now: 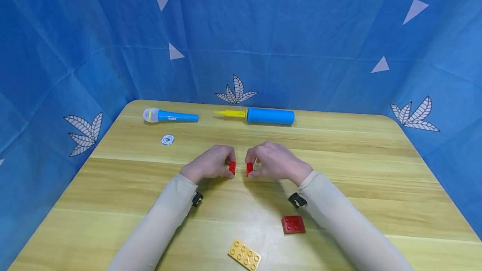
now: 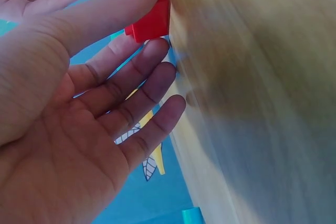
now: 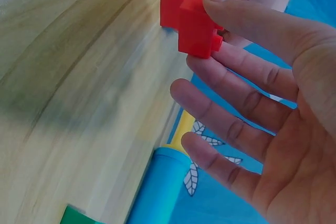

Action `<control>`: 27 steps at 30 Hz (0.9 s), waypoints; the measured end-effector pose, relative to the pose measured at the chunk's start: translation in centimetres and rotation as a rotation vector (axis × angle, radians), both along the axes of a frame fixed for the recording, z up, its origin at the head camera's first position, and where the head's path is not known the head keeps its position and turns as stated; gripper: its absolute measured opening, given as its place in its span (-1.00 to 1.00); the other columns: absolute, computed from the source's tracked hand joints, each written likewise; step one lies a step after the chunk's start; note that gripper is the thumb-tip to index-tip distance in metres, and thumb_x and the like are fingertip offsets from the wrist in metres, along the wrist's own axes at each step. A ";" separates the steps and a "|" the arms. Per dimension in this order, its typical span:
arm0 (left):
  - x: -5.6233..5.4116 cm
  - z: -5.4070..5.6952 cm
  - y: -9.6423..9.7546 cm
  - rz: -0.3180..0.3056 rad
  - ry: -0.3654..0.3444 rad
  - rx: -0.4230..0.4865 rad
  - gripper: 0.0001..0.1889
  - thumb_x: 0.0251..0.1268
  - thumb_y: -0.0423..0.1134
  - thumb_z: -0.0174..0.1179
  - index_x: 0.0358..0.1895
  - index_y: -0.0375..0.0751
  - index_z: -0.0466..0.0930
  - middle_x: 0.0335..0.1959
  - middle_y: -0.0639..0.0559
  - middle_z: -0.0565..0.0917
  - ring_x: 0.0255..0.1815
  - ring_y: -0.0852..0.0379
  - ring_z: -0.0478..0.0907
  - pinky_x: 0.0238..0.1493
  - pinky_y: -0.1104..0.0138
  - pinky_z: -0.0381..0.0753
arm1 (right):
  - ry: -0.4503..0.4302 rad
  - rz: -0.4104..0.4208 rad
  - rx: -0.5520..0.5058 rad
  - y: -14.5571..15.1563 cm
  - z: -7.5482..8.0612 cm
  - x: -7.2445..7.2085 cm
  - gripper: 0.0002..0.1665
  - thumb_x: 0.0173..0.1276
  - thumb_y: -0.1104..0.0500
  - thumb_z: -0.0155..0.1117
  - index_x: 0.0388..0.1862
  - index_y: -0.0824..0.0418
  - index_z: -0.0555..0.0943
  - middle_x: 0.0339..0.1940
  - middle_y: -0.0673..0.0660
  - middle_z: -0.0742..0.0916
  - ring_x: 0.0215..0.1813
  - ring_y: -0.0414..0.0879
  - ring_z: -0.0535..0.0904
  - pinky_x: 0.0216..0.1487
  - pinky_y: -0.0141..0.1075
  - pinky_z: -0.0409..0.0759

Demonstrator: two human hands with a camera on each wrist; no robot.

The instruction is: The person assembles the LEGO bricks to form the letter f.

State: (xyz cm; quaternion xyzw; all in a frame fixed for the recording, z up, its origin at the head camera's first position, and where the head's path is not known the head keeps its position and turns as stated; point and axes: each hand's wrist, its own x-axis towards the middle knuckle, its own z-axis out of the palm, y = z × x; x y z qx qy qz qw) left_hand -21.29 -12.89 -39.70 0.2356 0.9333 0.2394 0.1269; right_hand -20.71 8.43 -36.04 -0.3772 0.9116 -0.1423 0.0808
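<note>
My left hand [image 1: 214, 163] pinches a small red toy building brick [image 1: 232, 167] between thumb and fingertips. Facing it across a narrow gap, my right hand [image 1: 276, 161] pinches a second red brick [image 1: 249, 169] the same way. Both bricks are held on edge close to the tabletop, their studs turned toward the palms. The right wrist view has the right hand's brick [image 3: 195, 32] overlapping the left hand's brick [image 3: 170, 10] in sight. A wider red brick [image 1: 293, 224] lies studs up beside the right forearm, and a yellow brick [image 1: 244, 255] lies nearer the front.
Along the back of the wooden table [image 1: 357, 154] lie a blue toy microphone [image 1: 177, 116] and a blue hand pump [image 1: 270, 116] with a yellow nozzle. A round chip [image 1: 167, 139] sits before the microphone. Blue cloth [image 1: 301, 32] hangs around the table.
</note>
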 end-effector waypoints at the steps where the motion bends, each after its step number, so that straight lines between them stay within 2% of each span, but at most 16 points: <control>1: 0.0 0.0 0.0 -0.001 0.001 0.000 -0.65 -0.03 -0.31 0.56 -0.30 -0.17 0.52 -0.38 0.02 0.56 -0.32 0.10 0.43 -0.23 0.29 0.45 | 0.001 -0.001 -0.004 -0.1 -0.1 0.0 -0.64 0.11 0.00 0.59 -0.16 0.07 0.71 -0.23 -0.09 0.74 -0.22 -0.17 0.60 -0.22 -0.30 0.57; 11: 0.0 -0.1 0.1 -0.007 -0.011 0.012 -0.67 -0.01 -0.32 0.55 -0.27 -0.18 0.54 -0.37 0.02 0.58 -0.32 0.09 0.45 -0.23 0.28 0.47 | 0.083 0.017 -0.029 -1.5 0.0 -0.3 -0.68 0.10 0.01 0.59 -0.19 0.05 0.71 -0.26 -0.08 0.75 -0.27 -0.19 0.59 -0.30 -0.33 0.56; 19: 0.0 -0.3 0.2 -0.010 -0.006 0.020 -0.66 -0.04 -0.32 0.57 -0.29 -0.16 0.54 -0.38 -0.01 0.58 -0.34 0.08 0.44 -0.25 0.28 0.47 | 0.095 0.039 -0.039 -2.6 -0.2 -0.4 -0.65 0.10 0.00 0.59 -0.15 0.05 0.73 -0.30 -0.11 0.73 -0.29 -0.25 0.57 -0.34 -0.35 0.54; 27: 0.0 -0.2 0.0 -0.012 -0.015 0.026 -0.69 -0.01 -0.29 0.55 -0.29 -0.10 0.56 -0.38 0.02 0.58 -0.34 0.09 0.45 -0.24 0.30 0.48 | 0.084 0.036 -0.023 -3.2 -0.3 -0.7 -0.73 0.11 0.03 0.57 -0.20 -0.01 0.73 -0.30 -0.14 0.72 -0.31 -0.25 0.57 -0.36 -0.36 0.53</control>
